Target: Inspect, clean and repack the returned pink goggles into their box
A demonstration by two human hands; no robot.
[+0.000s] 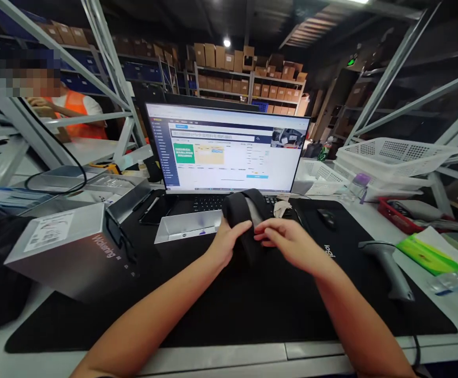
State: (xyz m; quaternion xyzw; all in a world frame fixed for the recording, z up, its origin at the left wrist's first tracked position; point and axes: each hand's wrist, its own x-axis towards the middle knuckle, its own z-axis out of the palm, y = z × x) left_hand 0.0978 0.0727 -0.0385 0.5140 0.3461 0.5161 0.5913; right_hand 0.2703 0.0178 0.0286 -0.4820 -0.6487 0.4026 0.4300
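Note:
A thick black looped band (237,210) with a grey inner face is held up before the monitor; its exact kind I cannot make out. My left hand (229,239) grips it from the left, thumb laid across the front. On the other side my right hand (282,236) has its fingers pinched together at the band's right edge. Left of them lies an open silver box tray (191,226). Farther left stands a silver-grey carton (67,252) marked "Wakening", with a white label on top and a dark glossy piece (121,236) at its right side.
Behind the hands are a monitor (229,152) and a keyboard (205,203). To the right lie a mouse (326,218), a barcode scanner (388,268), a green tissue pack (426,253) and white baskets (394,157). A person in an orange vest (75,107) is at the back left.

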